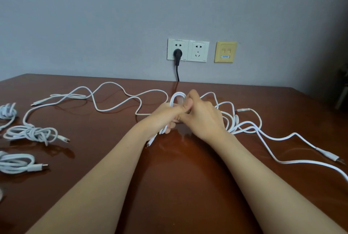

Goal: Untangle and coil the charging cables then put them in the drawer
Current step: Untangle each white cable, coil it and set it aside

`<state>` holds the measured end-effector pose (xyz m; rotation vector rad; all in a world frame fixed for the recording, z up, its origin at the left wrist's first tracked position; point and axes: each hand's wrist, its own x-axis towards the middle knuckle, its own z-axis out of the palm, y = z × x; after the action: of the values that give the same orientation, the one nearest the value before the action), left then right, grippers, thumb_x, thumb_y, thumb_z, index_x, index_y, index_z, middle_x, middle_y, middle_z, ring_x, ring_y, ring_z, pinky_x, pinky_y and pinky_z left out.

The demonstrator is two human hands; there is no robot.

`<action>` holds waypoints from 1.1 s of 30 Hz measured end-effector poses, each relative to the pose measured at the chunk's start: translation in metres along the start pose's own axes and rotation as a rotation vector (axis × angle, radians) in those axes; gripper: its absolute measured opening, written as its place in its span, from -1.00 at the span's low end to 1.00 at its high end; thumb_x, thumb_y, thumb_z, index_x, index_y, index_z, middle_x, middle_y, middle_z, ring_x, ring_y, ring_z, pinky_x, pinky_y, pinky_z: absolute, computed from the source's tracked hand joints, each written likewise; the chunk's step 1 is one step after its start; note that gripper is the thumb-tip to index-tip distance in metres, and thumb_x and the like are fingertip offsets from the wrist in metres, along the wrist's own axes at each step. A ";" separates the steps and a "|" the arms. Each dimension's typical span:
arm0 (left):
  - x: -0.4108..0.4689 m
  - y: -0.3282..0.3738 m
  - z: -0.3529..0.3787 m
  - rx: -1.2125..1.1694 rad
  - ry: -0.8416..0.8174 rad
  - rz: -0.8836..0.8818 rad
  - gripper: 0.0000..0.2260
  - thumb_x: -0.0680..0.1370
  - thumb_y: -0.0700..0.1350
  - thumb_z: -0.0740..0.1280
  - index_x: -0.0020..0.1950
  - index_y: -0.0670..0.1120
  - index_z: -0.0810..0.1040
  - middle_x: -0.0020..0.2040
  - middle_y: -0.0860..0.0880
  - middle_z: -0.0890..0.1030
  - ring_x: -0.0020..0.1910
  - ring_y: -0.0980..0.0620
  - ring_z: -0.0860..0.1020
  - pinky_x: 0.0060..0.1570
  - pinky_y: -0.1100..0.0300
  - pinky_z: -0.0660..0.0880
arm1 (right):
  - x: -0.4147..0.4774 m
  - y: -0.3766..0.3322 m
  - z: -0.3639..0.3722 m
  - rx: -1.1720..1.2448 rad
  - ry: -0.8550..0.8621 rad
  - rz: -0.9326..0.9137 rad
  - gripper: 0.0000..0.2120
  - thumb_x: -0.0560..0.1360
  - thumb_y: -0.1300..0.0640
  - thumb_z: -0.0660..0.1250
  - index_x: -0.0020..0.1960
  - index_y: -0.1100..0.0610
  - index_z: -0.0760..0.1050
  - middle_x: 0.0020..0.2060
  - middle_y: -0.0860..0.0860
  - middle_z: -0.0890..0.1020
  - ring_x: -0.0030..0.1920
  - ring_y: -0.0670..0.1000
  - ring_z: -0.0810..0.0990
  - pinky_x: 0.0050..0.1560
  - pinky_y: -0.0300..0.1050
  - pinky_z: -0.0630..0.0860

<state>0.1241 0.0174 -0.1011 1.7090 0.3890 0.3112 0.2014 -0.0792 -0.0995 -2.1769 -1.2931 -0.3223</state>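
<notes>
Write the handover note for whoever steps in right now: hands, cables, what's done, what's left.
Left hand grips a half-wound coil above the table; right hand pinches its top loop.
A loose cable runs from the hands off to the left. A tangle of white cables lies right of the hands.
Done: three bundles at the left edge look coiled.
Left: finish this coil, untangle and coil the rest, then put everything in the drawer, which is out of view.

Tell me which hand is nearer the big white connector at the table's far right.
Right. The right hand is up-left of the connector; the left hand lies beyond it, farther left.
</notes>
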 end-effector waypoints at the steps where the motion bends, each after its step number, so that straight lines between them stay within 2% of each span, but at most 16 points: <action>1: -0.002 0.001 -0.002 0.008 -0.044 -0.011 -0.67 0.29 0.21 0.33 -0.28 -0.05 0.41 -0.50 0.05 0.24 -0.58 0.16 0.14 -0.55 0.31 0.06 | 0.001 0.002 -0.001 0.019 -0.007 0.000 -0.72 0.46 -0.01 0.29 -0.12 0.05 0.18 -0.32 -0.02 0.45 -0.24 0.14 0.42 -0.40 -0.08 0.16; 3: -0.004 0.001 -0.006 0.071 -0.130 -0.027 -0.72 0.34 0.04 0.44 -0.27 -0.08 0.38 -0.49 0.06 0.26 -0.57 0.16 0.16 -0.56 0.33 0.09 | 0.004 0.008 -0.001 0.142 -0.058 0.014 -0.70 0.43 0.13 0.32 -0.25 0.02 0.17 -0.41 -0.06 0.39 -0.37 0.04 0.35 -0.42 -0.11 0.17; 5: -0.005 0.002 -0.006 0.224 -0.188 -0.011 -0.75 0.41 -0.20 0.46 -0.19 -0.15 0.36 -0.48 0.05 0.25 -0.56 0.15 0.20 -0.56 0.32 0.15 | 0.007 0.016 0.000 0.441 -0.121 0.060 -0.57 0.35 0.17 0.46 -0.33 0.04 0.17 -0.48 -0.06 0.37 -0.42 -0.02 0.31 -0.38 -0.12 0.24; 7: -0.006 0.001 -0.004 0.309 -0.185 -0.001 -0.77 0.43 -0.33 0.41 -0.14 -0.16 0.36 -0.50 0.05 0.27 -0.58 0.16 0.24 -0.57 0.33 0.21 | 0.008 0.023 0.002 0.706 -0.186 0.089 -0.54 0.30 0.18 0.53 -0.36 0.07 0.20 -0.51 -0.01 0.42 -0.42 0.02 0.38 -0.32 -0.06 0.32; 10: -0.002 -0.001 -0.005 0.279 -0.157 -0.010 -0.77 0.48 -0.34 0.35 -0.26 -0.14 0.34 -0.55 0.09 0.30 -0.56 0.16 0.25 -0.57 0.34 0.20 | 0.010 0.028 0.007 0.662 -0.217 0.099 -0.60 0.38 0.10 0.48 -0.33 0.08 0.23 -0.45 0.04 0.49 -0.34 0.04 0.44 -0.25 -0.04 0.34; 12: -0.002 -0.001 -0.005 0.248 -0.149 -0.007 -0.77 0.51 -0.34 0.32 -0.26 -0.11 0.35 -0.57 0.12 0.32 -0.56 0.16 0.23 -0.56 0.32 0.19 | 0.010 0.027 0.008 0.613 -0.193 0.093 -0.67 0.48 0.06 0.37 -0.30 0.08 0.24 -0.41 0.04 0.51 -0.33 0.03 0.44 -0.25 -0.07 0.34; 14: -0.004 0.000 -0.004 0.267 -0.153 0.031 -0.82 0.52 -0.34 0.29 -0.21 -0.11 0.41 -0.56 0.16 0.39 -0.55 0.16 0.26 -0.54 0.31 0.20 | 0.011 0.025 0.008 0.740 -0.168 0.104 -0.71 0.57 0.05 0.23 -0.27 0.13 0.28 -0.45 0.03 0.50 -0.38 0.04 0.43 -0.31 -0.10 0.34; 16: -0.007 0.001 -0.002 0.285 -0.141 0.071 -0.79 0.54 -0.35 0.25 -0.22 -0.08 0.44 -0.53 0.18 0.46 -0.54 0.18 0.32 -0.52 0.29 0.21 | 0.012 0.022 0.006 0.808 -0.153 0.124 -0.63 0.59 -0.03 0.14 -0.18 0.26 0.36 -0.46 0.05 0.50 -0.40 0.07 0.42 -0.36 -0.12 0.33; 18: -0.006 0.000 -0.002 0.280 -0.121 0.089 -0.82 0.53 -0.29 0.26 -0.24 -0.07 0.47 -0.43 0.07 0.50 -0.49 0.08 0.29 -0.50 0.23 0.20 | 0.014 0.023 0.008 0.792 -0.136 0.139 -0.58 0.59 -0.08 0.12 -0.13 0.30 0.40 -0.46 0.04 0.50 -0.41 0.07 0.42 -0.38 -0.12 0.33; 20: -0.003 -0.002 -0.002 0.242 -0.077 0.086 -0.90 0.54 -0.21 0.27 -0.18 -0.09 0.50 -0.27 -0.13 0.48 -0.45 0.01 0.23 -0.48 0.22 0.19 | 0.014 0.023 0.010 0.764 -0.118 0.141 -0.62 0.59 -0.09 0.11 -0.20 0.20 0.37 -0.47 0.04 0.50 -0.44 0.05 0.40 -0.37 -0.11 0.34; 21: -0.002 -0.003 -0.002 0.200 -0.039 0.079 -0.89 0.56 -0.19 0.26 -0.17 -0.10 0.49 -0.26 -0.15 0.46 -0.46 0.02 0.22 -0.49 0.23 0.18 | 0.013 0.023 0.011 0.746 -0.115 0.129 -0.64 0.59 -0.09 0.11 -0.23 0.16 0.35 -0.49 0.03 0.50 -0.45 0.04 0.41 -0.35 -0.10 0.34; 25: 0.002 -0.003 0.002 -0.005 0.098 0.028 -0.80 0.63 -0.14 0.17 -0.17 -0.01 0.48 -0.38 -0.06 0.32 -0.55 0.11 0.14 -0.54 0.30 0.10 | 0.010 0.020 0.008 0.584 -0.126 0.099 -0.72 0.56 -0.12 0.16 -0.21 0.04 0.35 -0.50 -0.04 0.54 -0.49 -0.09 0.42 -0.31 -0.11 0.35; 29: 0.007 -0.007 0.000 -0.074 0.229 0.054 -0.76 0.61 -0.22 0.16 -0.26 -0.09 0.43 -0.50 -0.01 0.34 -0.59 0.10 0.18 -0.54 0.33 0.11 | 0.007 0.016 0.004 0.427 -0.182 0.067 -0.73 0.54 -0.19 0.15 -0.11 0.01 0.35 -0.43 -0.05 0.58 -0.41 -0.07 0.47 -0.22 -0.08 0.42; 31: 0.009 -0.009 -0.005 -0.163 0.311 0.080 -0.74 0.63 -0.14 0.16 -0.25 -0.11 0.44 -0.51 0.00 0.34 -0.63 0.12 0.20 -0.57 0.37 0.13 | 0.007 0.014 0.003 0.288 -0.221 0.029 -0.73 0.55 -0.18 0.14 -0.03 0.03 0.39 -0.39 -0.05 0.57 -0.26 0.01 0.55 -0.11 -0.01 0.48; 33: 0.011 -0.009 -0.010 -0.297 0.388 0.098 -0.73 0.64 -0.10 0.15 -0.24 -0.13 0.44 -0.52 0.02 0.33 -0.68 0.15 0.20 -0.61 0.41 0.14 | 0.005 0.010 0.002 0.123 -0.249 0.011 -0.70 0.58 -0.14 0.10 0.00 0.08 0.41 -0.33 -0.05 0.52 -0.09 0.10 0.54 -0.06 -0.01 0.43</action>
<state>0.1293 0.0327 -0.1085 1.3751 0.5146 0.7418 0.2129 -0.0783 -0.1021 -2.1688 -1.3932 0.0353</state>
